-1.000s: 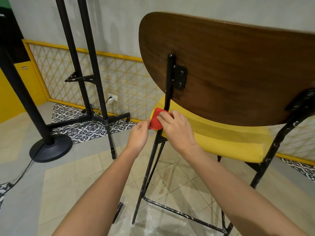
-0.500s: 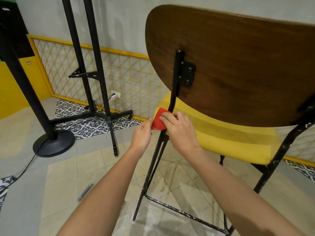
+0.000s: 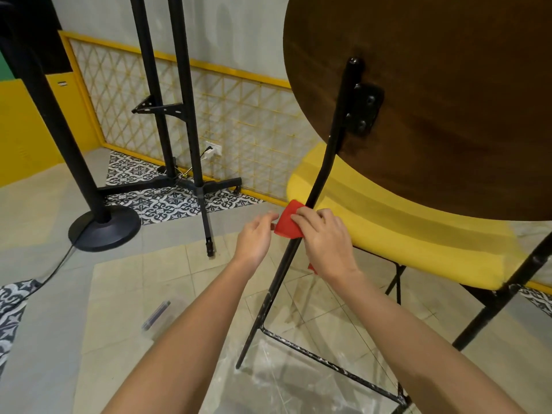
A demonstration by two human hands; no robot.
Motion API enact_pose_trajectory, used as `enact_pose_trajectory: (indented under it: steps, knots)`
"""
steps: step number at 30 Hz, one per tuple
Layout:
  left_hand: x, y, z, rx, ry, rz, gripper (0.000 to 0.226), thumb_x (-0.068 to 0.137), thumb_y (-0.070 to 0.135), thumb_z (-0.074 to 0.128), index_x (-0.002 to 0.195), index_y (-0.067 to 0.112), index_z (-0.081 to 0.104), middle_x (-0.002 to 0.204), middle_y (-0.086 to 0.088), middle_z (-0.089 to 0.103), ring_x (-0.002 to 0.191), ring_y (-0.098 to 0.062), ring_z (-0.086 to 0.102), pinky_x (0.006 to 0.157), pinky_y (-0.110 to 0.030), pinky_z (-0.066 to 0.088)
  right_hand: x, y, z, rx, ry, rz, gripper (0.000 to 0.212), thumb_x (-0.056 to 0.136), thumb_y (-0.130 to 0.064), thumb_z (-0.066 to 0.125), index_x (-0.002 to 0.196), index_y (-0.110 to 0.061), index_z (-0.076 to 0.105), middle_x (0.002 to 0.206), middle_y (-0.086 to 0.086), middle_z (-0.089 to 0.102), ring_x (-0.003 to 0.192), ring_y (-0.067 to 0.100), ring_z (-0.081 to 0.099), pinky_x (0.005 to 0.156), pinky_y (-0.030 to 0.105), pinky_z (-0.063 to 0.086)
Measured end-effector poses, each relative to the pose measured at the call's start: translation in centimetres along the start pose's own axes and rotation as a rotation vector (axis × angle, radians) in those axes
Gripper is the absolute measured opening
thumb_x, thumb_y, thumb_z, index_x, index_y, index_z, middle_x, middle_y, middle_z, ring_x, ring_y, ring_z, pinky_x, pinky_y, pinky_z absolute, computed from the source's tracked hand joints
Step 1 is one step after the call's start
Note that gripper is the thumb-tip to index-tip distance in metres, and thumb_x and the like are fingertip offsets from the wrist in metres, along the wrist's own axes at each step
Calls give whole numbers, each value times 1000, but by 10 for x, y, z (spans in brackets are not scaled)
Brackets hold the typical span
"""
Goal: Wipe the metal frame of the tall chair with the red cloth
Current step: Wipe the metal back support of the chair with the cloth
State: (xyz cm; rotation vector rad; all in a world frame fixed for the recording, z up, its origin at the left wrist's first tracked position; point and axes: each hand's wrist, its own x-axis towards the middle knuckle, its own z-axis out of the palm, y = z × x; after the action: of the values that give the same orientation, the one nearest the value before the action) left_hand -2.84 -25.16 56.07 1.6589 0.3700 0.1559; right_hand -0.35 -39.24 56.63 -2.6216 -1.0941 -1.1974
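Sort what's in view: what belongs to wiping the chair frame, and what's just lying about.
Job: red cloth, chair frame, left hand, right hand.
Lying about: round-based pole, black stand, wall socket, small dark object on the floor.

My head view was evenly and fairly brightly lit by soft indoor light, with no source in sight. Shadows were faint: a pale one on the grey wall [image 3: 239, 34] at upper centre, a soft one under the yellow seat [image 3: 388, 231]. The glossy floor tiles [image 3: 298, 386] at lower centre threw whitish glare. The wooden backrest [image 3: 448, 130] at upper right read dark. The wide lens bowed and tilted lines toward the edges. The red cloth [image 3: 285, 224], left hand [image 3: 254, 237] and right hand [image 3: 325, 243] were sharp; a small dark thing [image 3: 156, 315] at lower left was smeared.
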Motion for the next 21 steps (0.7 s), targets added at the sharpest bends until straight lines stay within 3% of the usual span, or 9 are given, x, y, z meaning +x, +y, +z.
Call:
enact_pose_trajectory:
  steps: [6, 11, 15, 18, 21]
  knots:
    - [1, -5, 3, 22, -19, -13, 30, 97, 39, 32, 96, 36, 62, 114, 1, 64, 111, -22, 54, 102, -42, 40, 0, 4, 4, 1, 24, -22, 53, 59, 4, 80, 110, -5, 65, 109, 10, 65, 82, 24, 38, 57, 34, 46]
    - [-3, -15, 8, -31, -1, -33, 29, 97, 38, 37, 75, 37, 57, 96, 4, 63, 103, -21, 57, 99, -41, 42, -10, 3, 14, -62, -35, -112, 51, 64, 0, 79, 113, -4, 64, 109, 9, 65, 74, 25, 45, 53, 32, 45]
    - [-1, -32, 7, -28, -4, -49, 26, 95, 40, 36, 94, 35, 61, 110, 2, 63, 106, -18, 57, 101, -41, 42, -17, -3, 18, -95, -100, -190, 54, 59, 3, 77, 111, 0, 64, 100, 11, 65, 67, 27, 54, 47, 33, 47]
    - [0, -41, 4, -18, -7, -70, 35, 94, 42, 35, 113, 28, 61, 112, 2, 64, 107, -17, 56, 102, -42, 42, -24, -10, 21, -95, -195, -201, 62, 49, 1, 84, 108, 0, 66, 98, 9, 64, 68, 25, 55, 47, 31, 47]
    - [-1, -44, -3, -15, -6, -92, 37, 95, 40, 35, 118, 25, 60, 111, 2, 64, 107, -18, 55, 101, -40, 41, -22, -12, 23, -84, -186, -175, 61, 48, -1, 85, 107, -1, 67, 98, 8, 65, 69, 24, 54, 48, 31, 46]
